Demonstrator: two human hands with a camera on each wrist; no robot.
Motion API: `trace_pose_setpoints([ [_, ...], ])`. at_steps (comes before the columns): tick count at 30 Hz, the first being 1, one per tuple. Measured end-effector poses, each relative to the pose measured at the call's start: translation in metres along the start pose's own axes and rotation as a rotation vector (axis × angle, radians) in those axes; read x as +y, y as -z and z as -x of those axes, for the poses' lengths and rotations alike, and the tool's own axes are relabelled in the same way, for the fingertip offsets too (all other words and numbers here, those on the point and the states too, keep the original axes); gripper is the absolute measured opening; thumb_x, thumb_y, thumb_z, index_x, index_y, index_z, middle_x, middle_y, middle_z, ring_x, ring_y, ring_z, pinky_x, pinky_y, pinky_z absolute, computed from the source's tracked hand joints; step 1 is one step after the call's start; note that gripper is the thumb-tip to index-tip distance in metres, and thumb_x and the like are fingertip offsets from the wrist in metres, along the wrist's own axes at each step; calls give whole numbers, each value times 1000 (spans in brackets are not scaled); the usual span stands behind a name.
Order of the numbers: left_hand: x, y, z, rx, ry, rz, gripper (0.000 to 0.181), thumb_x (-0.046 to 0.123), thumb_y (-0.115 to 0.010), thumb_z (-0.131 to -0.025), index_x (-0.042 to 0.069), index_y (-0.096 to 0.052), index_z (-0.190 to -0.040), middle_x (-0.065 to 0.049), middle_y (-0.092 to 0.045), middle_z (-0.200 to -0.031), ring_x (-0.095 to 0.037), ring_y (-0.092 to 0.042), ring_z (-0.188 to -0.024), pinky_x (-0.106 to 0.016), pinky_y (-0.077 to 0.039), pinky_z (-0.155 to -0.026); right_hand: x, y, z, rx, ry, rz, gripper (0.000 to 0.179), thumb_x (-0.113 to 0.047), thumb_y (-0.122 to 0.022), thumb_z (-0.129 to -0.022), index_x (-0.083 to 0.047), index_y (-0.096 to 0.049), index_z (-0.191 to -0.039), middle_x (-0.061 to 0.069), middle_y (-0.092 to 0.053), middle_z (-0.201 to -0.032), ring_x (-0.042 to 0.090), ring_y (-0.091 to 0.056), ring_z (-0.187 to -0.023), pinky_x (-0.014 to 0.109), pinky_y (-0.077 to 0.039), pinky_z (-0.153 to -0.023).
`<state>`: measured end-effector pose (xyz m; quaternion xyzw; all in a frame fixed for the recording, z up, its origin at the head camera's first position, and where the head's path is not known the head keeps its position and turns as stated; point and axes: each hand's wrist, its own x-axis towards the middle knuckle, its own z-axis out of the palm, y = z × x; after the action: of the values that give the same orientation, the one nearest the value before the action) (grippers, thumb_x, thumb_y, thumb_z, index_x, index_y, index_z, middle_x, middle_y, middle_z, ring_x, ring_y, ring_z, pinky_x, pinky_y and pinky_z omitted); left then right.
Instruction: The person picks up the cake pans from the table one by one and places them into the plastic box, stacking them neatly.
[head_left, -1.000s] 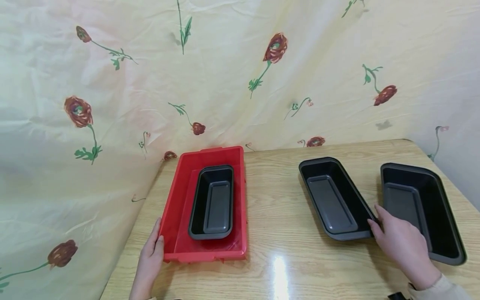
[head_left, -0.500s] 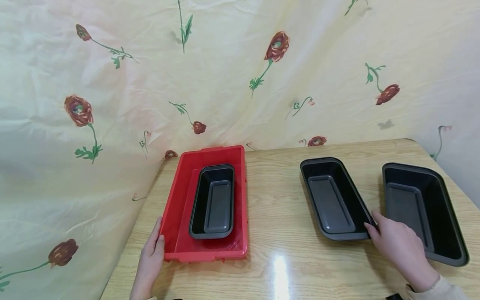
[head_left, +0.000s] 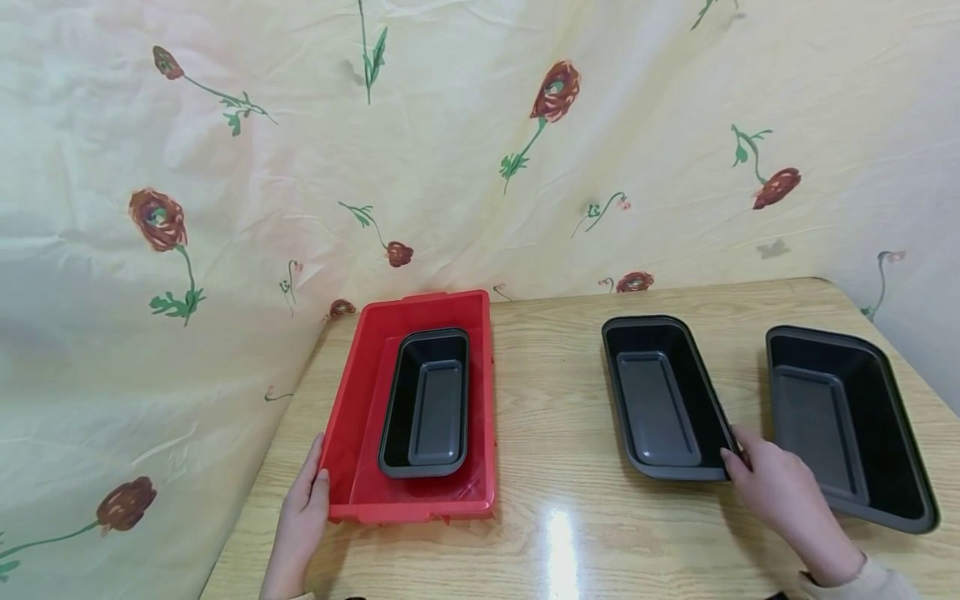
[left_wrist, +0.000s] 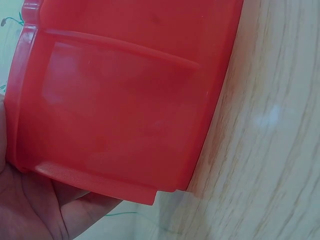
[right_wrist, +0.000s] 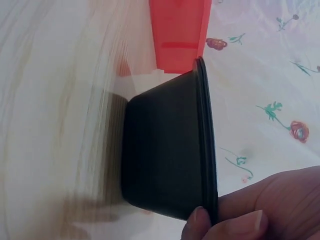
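A shallow red tray (head_left: 480,500) lies on the left of the table, with a small dark loaf pan (head_left: 438,408) inside it. My left hand (head_left: 302,508) holds the tray's near left corner, fingers along the outer side; the left wrist view shows some fingers partly hidden behind the red wall. To the right, another dark loaf pan (head_left: 660,408) rests on the table, slightly angled. My right hand (head_left: 780,492) pinches its near right corner by the rim. In the right wrist view, fingertips (right_wrist: 200,222) curl under that rim.
A third, larger dark loaf pan (head_left: 821,425) stands at the far right, close beside my right forearm. The pale wood table (head_left: 547,417) meets a flowered cloth (head_left: 450,150) at the back and left.
My right hand has shifted left, swinging the middle pan's near end left so that it stands straighter. The left hand, the red tray and the pan inside it have stayed put.
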<state>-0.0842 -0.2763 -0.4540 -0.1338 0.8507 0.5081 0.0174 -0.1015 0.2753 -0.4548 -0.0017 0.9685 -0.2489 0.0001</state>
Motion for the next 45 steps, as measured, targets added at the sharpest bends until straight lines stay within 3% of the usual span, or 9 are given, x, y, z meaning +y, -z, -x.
trace_pose_setpoints([
  [7,-1,0,-1,6,5,-5,56,16,-31,-106,29,-11,-157,-7,-16,-162,-33,-21,-145,-50,-35,-108,0,-2,-1,-22,-22,-98,45,-7,-44,-98,24,-41,-130,26,-66,-92,23,-56,-68,36,-41,-58],
  [10,0,1,-1,1,6,-2,56,17,-30,-107,29,-10,-157,-6,-14,-162,-33,-20,-145,-50,-33,-110,-1,-3,-1,-24,-30,-135,46,-7,-42,-99,24,-38,-133,27,-67,-94,22,-55,-67,35,-39,-57],
  [14,-1,1,-1,3,9,-6,56,18,-30,-107,30,-10,-157,-6,-15,-162,-32,-20,-145,-49,-34,-109,-3,-4,3,-53,-68,-215,49,-11,-37,-103,23,-32,-138,14,-65,-75,16,-48,-54,30,-38,-50],
  [17,-1,0,-1,8,6,-11,56,18,-31,-107,30,-11,-157,-6,-16,-162,-32,-21,-145,-49,-35,-108,-4,-5,5,-74,-97,-294,50,-12,-34,-105,21,-27,-141,4,-55,-62,14,-46,-48,28,-39,-45],
  [21,0,0,0,6,-4,-4,56,18,-31,-107,29,-11,-158,-8,-15,-162,-34,-21,-144,-51,-35,-108,-4,-7,6,-67,-100,-356,50,-12,-34,-105,21,-27,-142,4,-48,-54,14,-47,-46,27,-40,-46],
  [27,1,0,1,4,10,-1,57,18,-32,-106,31,-10,-157,-8,-15,-162,-33,-22,-144,-51,-38,-106,-6,-8,7,-28,-93,-399,48,-9,-37,-104,20,-30,-141,7,-52,-55,15,-49,-45,27,-42,-45],
  [38,2,-1,1,7,16,1,56,18,-32,-106,31,-12,-157,-9,-16,-162,-35,-22,-144,-52,-37,-106,-10,-8,5,-77,-137,-555,52,-8,-35,-104,21,-21,-144,5,-50,-59,14,-48,-47,26,-40,-42],
  [45,1,0,1,10,15,-9,56,19,-31,-107,32,-11,-157,-9,-16,-162,-35,-21,-144,-52,-35,-108,-12,-8,5,-49,-118,-596,51,-6,-37,-103,22,-22,-143,3,-48,-58,13,-47,-46,26,-39,-41],
])
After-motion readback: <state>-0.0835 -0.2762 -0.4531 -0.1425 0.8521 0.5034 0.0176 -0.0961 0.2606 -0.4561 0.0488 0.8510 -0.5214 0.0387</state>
